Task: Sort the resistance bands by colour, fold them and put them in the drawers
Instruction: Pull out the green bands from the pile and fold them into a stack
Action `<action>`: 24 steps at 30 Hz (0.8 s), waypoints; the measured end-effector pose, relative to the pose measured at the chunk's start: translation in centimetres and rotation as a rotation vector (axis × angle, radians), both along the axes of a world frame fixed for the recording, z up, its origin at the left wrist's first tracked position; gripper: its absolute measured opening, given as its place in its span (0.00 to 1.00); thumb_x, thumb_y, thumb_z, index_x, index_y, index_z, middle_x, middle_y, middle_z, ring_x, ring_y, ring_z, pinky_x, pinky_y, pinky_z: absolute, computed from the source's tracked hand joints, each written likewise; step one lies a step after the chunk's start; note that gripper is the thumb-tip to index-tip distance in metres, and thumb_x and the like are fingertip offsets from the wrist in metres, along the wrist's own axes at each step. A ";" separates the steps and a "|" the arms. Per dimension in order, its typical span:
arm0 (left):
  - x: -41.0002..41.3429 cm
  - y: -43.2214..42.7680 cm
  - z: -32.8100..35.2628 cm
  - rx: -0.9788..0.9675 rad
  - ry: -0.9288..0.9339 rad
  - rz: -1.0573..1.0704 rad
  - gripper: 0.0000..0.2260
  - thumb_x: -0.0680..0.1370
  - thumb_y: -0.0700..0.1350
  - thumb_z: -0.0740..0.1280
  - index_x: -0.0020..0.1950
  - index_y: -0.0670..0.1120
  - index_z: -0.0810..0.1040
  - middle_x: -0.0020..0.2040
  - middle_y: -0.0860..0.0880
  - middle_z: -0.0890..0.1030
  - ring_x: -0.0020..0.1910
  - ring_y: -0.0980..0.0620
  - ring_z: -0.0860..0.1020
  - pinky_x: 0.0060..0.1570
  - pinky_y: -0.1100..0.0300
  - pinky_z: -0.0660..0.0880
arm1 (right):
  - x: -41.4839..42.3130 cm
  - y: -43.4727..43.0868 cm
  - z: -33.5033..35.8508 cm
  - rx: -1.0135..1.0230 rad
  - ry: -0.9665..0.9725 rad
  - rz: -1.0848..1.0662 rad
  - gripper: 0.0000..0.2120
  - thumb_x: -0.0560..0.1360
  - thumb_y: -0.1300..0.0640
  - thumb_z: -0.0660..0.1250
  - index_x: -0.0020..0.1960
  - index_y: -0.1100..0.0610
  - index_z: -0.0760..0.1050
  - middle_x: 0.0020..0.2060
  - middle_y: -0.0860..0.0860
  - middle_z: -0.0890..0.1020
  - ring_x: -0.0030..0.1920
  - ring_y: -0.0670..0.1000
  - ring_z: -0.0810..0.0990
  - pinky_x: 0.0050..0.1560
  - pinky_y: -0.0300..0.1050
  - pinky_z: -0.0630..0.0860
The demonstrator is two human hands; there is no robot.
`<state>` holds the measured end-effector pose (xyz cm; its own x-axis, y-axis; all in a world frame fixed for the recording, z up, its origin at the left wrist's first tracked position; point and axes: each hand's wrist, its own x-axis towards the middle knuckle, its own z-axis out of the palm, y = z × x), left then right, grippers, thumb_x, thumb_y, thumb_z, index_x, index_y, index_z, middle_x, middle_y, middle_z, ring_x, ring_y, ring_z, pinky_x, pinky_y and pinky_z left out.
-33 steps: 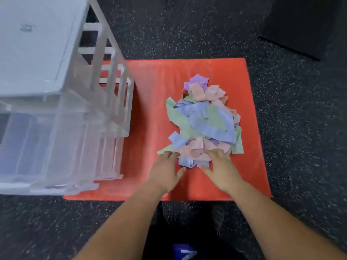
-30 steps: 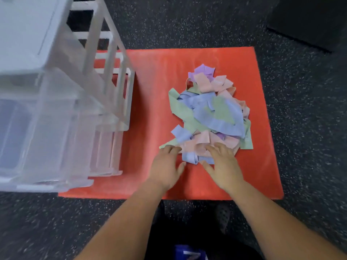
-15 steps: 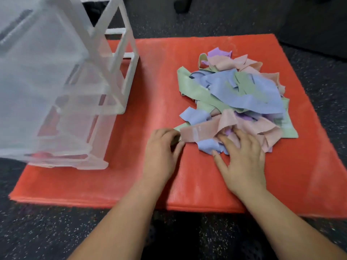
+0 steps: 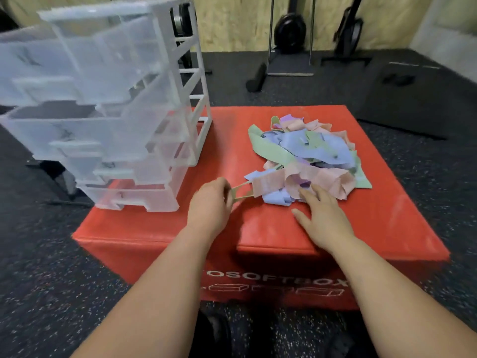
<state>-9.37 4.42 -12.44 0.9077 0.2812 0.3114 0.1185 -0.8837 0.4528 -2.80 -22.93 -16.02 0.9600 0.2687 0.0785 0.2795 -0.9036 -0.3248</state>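
A tangled pile of resistance bands (image 4: 307,156) in green, blue, pink and purple lies on the right half of a red soft box (image 4: 258,228). My left hand (image 4: 210,202) pinches the end of a green band (image 4: 241,193) and holds it stretched out from under the pile's near left edge. My right hand (image 4: 321,211) lies flat with straight fingers, fingertips touching the pink and blue bands at the near edge of the pile. A clear plastic drawer unit (image 4: 116,107) stands on the box's left side, its drawers pulled out towards me.
The red box sits on dark speckled rubber floor (image 4: 51,267). Behind it are a metal stand (image 4: 290,42) with a weight plate, a dark roller (image 4: 255,78) and a black mat (image 4: 413,99) at the right. A wooden wall closes the back.
The view has tilted up, showing the room. My left hand has closed on a green band and drawn it leftward out of the pile. My right hand stays at the pile's near edge.
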 end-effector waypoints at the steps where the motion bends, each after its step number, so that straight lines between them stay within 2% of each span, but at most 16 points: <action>1: -0.6 -0.2 0.8 -0.011 -0.040 -0.002 0.03 0.81 0.47 0.68 0.51 0.48 0.79 0.46 0.47 0.82 0.46 0.41 0.78 0.45 0.46 0.76 | -0.6 0.3 0.4 0.028 -0.004 -0.010 0.32 0.79 0.37 0.65 0.80 0.43 0.62 0.80 0.52 0.61 0.79 0.57 0.61 0.72 0.60 0.70; 4: -2.0 -0.8 3.0 -0.057 -0.145 -0.054 0.04 0.83 0.48 0.67 0.52 0.50 0.79 0.47 0.51 0.80 0.44 0.48 0.76 0.44 0.50 0.73 | -2.2 2.0 2.1 0.182 -0.082 0.000 0.37 0.75 0.38 0.71 0.80 0.44 0.62 0.77 0.52 0.63 0.75 0.59 0.64 0.70 0.58 0.72; 6: -2.5 -1.1 3.9 -0.102 -0.156 -0.135 0.05 0.84 0.48 0.67 0.51 0.51 0.81 0.46 0.53 0.79 0.43 0.51 0.75 0.43 0.53 0.72 | -3.0 3.2 3.4 0.263 -0.173 0.122 0.41 0.73 0.37 0.75 0.81 0.43 0.61 0.78 0.49 0.63 0.75 0.57 0.63 0.72 0.55 0.69; 8: -3.0 -1.6 4.4 -0.164 -0.120 -0.239 0.05 0.84 0.48 0.68 0.51 0.50 0.83 0.44 0.54 0.80 0.42 0.53 0.78 0.44 0.55 0.73 | -3.6 4.2 4.0 0.259 -0.206 0.276 0.42 0.73 0.38 0.75 0.81 0.40 0.60 0.78 0.45 0.64 0.77 0.53 0.62 0.75 0.52 0.65; 10: -3.2 -2.0 4.9 -0.224 -0.056 -0.310 0.07 0.84 0.48 0.68 0.49 0.50 0.83 0.41 0.53 0.83 0.41 0.54 0.80 0.45 0.54 0.76 | -3.3 4.7 4.0 0.251 -0.212 0.368 0.35 0.74 0.40 0.75 0.78 0.41 0.67 0.75 0.43 0.70 0.75 0.51 0.66 0.76 0.55 0.67; 13: -3.0 -2.3 5.3 -0.288 0.021 -0.345 0.10 0.85 0.49 0.67 0.45 0.50 0.83 0.36 0.49 0.83 0.38 0.48 0.79 0.45 0.48 0.77 | -1.6 4.7 3.8 0.296 -0.250 0.373 0.18 0.75 0.43 0.74 0.63 0.42 0.79 0.62 0.39 0.79 0.66 0.51 0.74 0.65 0.59 0.74; 15: -2.7 -2.4 5.3 -0.369 0.042 -0.349 0.11 0.85 0.50 0.68 0.44 0.50 0.83 0.36 0.48 0.84 0.37 0.47 0.80 0.46 0.46 0.78 | -0.6 4.6 4.0 0.345 -0.251 0.363 0.09 0.76 0.43 0.71 0.55 0.42 0.80 0.54 0.37 0.81 0.61 0.50 0.76 0.60 0.60 0.75; 18: -2.1 -2.4 4.8 -0.536 0.024 -0.355 0.05 0.81 0.52 0.74 0.50 0.51 0.85 0.41 0.51 0.87 0.42 0.51 0.84 0.50 0.47 0.80 | 0.3 4.5 4.7 0.402 -0.223 0.329 0.05 0.77 0.48 0.69 0.53 0.43 0.80 0.49 0.38 0.82 0.58 0.48 0.75 0.58 0.56 0.76; 20: -1.6 -2.5 4.3 -0.575 0.005 -0.362 0.11 0.76 0.56 0.79 0.54 0.54 0.84 0.48 0.56 0.87 0.48 0.55 0.85 0.53 0.53 0.81 | 0.9 4.4 5.2 0.425 -0.203 0.276 0.06 0.77 0.51 0.68 0.52 0.44 0.80 0.48 0.40 0.83 0.56 0.48 0.75 0.55 0.52 0.75; 22: -0.8 -2.8 3.5 -0.552 -0.014 -0.366 0.18 0.71 0.57 0.83 0.56 0.56 0.84 0.51 0.59 0.86 0.52 0.56 0.83 0.54 0.57 0.80 | 1.6 4.4 5.4 0.437 -0.209 0.220 0.08 0.76 0.49 0.64 0.52 0.44 0.80 0.48 0.41 0.83 0.55 0.49 0.75 0.53 0.52 0.75; 24: 0.2 -3.4 2.8 -0.505 -0.063 -0.371 0.17 0.71 0.53 0.83 0.56 0.55 0.84 0.51 0.59 0.85 0.52 0.56 0.83 0.53 0.59 0.78 | 2.4 4.3 5.3 0.445 -0.219 0.175 0.10 0.74 0.45 0.61 0.51 0.43 0.80 0.46 0.41 0.83 0.53 0.49 0.75 0.52 0.54 0.77</action>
<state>-9.13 1.06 -9.68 0.9573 0.0777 0.2786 -0.1955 -0.5361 0.8212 -0.38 -18.67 -10.70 0.8520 0.3184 0.4155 0.5183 -0.6251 -0.5837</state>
